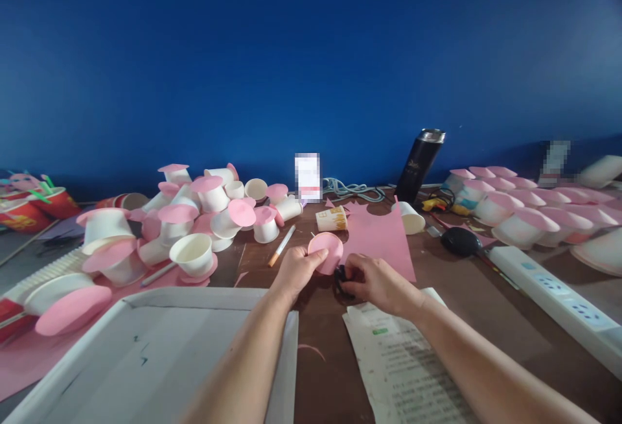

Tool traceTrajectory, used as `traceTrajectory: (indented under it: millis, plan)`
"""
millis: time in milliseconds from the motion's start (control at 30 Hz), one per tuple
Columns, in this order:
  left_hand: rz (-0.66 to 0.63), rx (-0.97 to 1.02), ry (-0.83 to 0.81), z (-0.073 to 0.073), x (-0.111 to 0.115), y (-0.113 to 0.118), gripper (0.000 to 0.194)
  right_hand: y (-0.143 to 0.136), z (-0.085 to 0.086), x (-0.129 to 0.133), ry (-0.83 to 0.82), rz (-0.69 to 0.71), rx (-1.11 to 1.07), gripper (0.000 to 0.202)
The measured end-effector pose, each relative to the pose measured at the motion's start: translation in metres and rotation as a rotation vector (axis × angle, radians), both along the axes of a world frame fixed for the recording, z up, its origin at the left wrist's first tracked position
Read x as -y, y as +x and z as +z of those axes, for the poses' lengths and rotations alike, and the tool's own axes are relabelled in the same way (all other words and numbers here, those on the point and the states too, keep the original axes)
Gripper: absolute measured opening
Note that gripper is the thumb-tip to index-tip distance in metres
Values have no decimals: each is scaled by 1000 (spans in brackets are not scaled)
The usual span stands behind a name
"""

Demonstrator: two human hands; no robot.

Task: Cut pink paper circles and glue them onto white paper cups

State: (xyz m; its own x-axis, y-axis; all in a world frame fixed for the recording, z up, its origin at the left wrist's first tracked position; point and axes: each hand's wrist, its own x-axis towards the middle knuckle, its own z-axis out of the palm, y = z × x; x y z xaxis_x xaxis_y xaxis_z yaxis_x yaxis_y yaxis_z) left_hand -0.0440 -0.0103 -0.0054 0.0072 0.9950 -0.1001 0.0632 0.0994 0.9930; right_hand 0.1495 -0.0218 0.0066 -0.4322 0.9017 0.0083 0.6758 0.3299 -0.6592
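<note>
Your L hand (297, 271) pinches the pink disc (332, 249) w/ fingers narrow at its L edge, prob. to leave the R rim free; R hand (370, 279) fingers curl round black scissors (344, 285). Disc's above bench (321, 323), nr cut pink sheet (381, 236).

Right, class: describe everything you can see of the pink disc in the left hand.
The pink disc is roughly round, plain and looks like paper or thin card. The left hand pinches its left side, thumb on the broad face turned towards the camera, over the brown table. By its lower right edge the right hand holds a black tool; whether it touches is unclear.
</note>
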Motion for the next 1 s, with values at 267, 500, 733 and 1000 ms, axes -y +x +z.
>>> traceTrajectory:
  millis: [267, 500, 733, 1000]
  plan:
    - [135, -307, 17, 10, -3, -1, 27, 1, -1, -2, 119, -185, 198, 18]
    - [201, -250, 79, 14, -3, -5, 31, 5, 0, -6, 222, -289, 364, 17]
    - [50, -309, 131, 12, -1, -3, 28, 8, -5, -10, 229, -295, 408, 19]
    - [12, -412, 268, 1, 2, -1, 36, 9, -11, -11, 258, -302, 357, 21]
